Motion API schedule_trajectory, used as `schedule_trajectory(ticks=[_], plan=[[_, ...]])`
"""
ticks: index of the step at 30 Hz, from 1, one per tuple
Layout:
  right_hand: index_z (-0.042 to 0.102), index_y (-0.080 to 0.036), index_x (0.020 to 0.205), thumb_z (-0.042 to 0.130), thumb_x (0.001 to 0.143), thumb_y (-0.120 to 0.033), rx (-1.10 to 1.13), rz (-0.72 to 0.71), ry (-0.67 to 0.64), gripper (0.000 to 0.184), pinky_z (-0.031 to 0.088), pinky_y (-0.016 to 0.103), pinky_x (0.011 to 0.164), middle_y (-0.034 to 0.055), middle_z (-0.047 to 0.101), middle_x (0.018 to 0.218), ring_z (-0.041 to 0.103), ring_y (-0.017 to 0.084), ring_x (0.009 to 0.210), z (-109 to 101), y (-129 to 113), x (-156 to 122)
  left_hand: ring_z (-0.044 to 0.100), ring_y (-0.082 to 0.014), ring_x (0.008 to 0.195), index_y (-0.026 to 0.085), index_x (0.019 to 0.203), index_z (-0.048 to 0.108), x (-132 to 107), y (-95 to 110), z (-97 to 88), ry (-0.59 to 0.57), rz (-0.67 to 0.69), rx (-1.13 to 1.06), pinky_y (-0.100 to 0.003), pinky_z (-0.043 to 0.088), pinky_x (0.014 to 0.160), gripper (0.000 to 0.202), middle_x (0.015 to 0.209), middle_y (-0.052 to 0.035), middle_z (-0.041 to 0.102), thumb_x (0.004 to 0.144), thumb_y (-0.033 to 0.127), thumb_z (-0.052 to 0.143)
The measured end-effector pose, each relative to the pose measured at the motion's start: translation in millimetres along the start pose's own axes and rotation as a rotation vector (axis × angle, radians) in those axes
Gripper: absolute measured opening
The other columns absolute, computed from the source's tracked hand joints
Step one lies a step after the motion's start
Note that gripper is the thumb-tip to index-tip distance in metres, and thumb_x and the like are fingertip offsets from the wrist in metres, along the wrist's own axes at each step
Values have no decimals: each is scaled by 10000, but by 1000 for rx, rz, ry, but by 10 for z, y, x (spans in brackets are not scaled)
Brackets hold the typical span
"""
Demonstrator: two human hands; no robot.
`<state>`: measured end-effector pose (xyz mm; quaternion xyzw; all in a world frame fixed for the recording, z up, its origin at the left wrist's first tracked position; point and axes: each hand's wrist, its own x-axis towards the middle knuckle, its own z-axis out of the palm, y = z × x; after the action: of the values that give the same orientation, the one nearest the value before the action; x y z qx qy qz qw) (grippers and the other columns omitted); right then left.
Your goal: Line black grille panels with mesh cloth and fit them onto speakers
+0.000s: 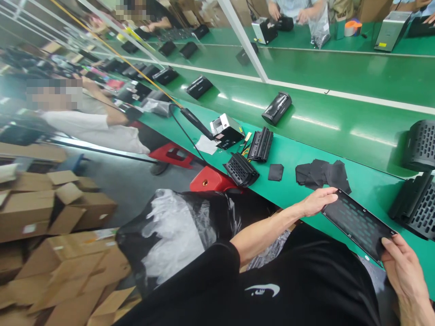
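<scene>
Black slotted panel sits between your hands: left hand cups one short edge, right hand pinches the other, above the green table.

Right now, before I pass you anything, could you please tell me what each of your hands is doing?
Left hand: holding one end of the black perforated panel.
Right hand: holding the panel's opposite end.

The left hand and right hand reach forward, well apart, both gripping.
</scene>
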<state>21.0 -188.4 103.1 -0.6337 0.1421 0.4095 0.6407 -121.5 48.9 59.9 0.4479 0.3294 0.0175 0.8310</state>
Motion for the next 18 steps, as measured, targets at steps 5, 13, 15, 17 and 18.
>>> schedule_trajectory(ticks=[5,13,15,17,18], plan=[[638,-231,843,1023,532,-400,-45,-51,-36,523,451,216,584,-67,534,676,489,105,609,-24,-3,-54,652,-298,1209,167,1366,705,-18,52,-53,-26,48,84,-475,414,1151,836,1213,-115,769,700,635,896],[654,-262,956,962,635,-422,-115,-91,-84,473,460,239,582,-42,588,785,536,133,653,-68,11,-82,644,-296,1228,147,1417,660,-91,246,-63,-163,147,170,-422,471,1082,777,1270,-137,745,824,628,800],[661,-272,964,952,643,-414,-137,-102,-85,455,456,238,555,-50,560,763,516,127,615,-119,46,-55,647,-292,1220,144,1424,652,-102,283,-53,-148,159,198,-422,475,1081,767,1269,-135,745,832,608,800],[675,-281,972,940,660,-411,-150,-131,-95,430,466,244,542,-46,563,765,523,131,603,-164,83,-18,652,-288,1206,146,1434,642,-96,301,-46,-131,160,215,-425,484,1070,755,1273,-130,744,840,585,800],[684,-282,977,933,674,-416,-159,-154,-101,414,477,250,539,-39,578,774,534,136,603,-174,99,1,654,-286,1200,148,1436,640,-88,304,-45,-121,160,211,-424,489,1065,745,1273,-130,745,845,572,799]])
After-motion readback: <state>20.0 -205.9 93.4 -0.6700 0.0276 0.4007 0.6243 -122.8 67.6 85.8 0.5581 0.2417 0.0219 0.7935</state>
